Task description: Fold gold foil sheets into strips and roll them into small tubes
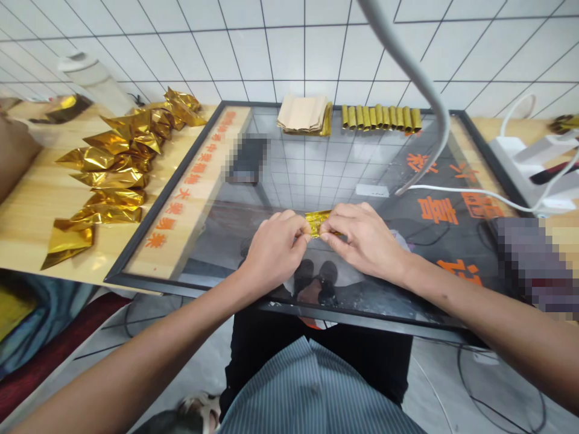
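1. Far left, the wooden counter (pixel 27 220) has a bunch of folded gold foil (pixel 113 144) pieces on it, all shiny and pointy, bunched in a rough line running up toward the tiled wall (pixel 280 51). There's a pale bottle (pixel 97 78) standing just behind them, kinda blurry.
2. Next over is the glass (pixel 289 160), a big black-framed sheet lying flat with orange lettering down both sides. A dark, pixelated slab (pixel 248 160) sits on its left part.
3. The person's left hand (pixel 278 244) is over the glass near its front edge, thumb and fingers pinching the left end of a small gold strip.
4. Stack of tan paper (pixel 302 114) at the back of the glass, with some gold showing at its right side.
5. The strip (pixel 313 224) itself is right between the two hands, about mid-glass.
6. Right hand (pixel 364 238) has its thumb and fingers pinched on the strip's other end.
7. Behind that, a neat row of little gold rolls (pixel 382 117), side by side.
8. A grey tube (pixel 427 84) curves down from above, with a white cable (pixel 488 191) heading over to the power strip (pixel 515 160) on the far right.
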A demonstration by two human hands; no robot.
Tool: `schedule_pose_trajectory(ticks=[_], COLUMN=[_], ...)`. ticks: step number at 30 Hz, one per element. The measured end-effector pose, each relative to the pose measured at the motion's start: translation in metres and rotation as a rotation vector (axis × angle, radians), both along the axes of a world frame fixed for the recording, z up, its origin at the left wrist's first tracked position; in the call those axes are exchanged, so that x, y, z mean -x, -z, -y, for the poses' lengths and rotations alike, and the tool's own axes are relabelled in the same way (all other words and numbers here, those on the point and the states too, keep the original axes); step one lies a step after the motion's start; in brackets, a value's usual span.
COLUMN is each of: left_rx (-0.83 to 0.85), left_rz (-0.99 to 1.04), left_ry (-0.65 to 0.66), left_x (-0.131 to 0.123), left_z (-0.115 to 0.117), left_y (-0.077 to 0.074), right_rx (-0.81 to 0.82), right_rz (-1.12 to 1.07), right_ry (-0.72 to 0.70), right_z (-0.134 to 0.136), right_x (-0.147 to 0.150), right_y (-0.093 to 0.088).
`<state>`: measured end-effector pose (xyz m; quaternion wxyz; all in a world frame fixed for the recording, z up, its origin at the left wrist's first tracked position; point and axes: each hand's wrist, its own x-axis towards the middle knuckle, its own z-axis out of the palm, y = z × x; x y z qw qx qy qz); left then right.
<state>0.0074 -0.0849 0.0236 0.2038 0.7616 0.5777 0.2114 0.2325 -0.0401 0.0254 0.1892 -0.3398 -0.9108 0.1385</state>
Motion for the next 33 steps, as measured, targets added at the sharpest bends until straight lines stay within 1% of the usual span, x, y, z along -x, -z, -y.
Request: schedule_pose_trajectory(ticks=[4,14,19,33], left_rx=[-0.004,-0.008,-0.015,-0.010], left_rz=[0.024,-0.043,-0.084,-0.144], left_ry=[-0.039,-0.127,-0.128,-0.153], left_x=[0.002,-0.009,-0.010,-0.016], left_z=[0.004,-0.001,-0.002,-0.003], left_y=[0.000,0.003,0.003,-0.001], right_rx=[0.043,0.052,0.054,0.098], right_rz=[-0.031,-0.008,0.022,-0.117], right_ry=[0.021,0.018,0.028,0.156], right_z=[-0.002,-0.005,-0.005,-0.002], right_x=[0.002,0.006,0.007,0.014], right_y=[0.001,-0.002,-0.003,0.008])
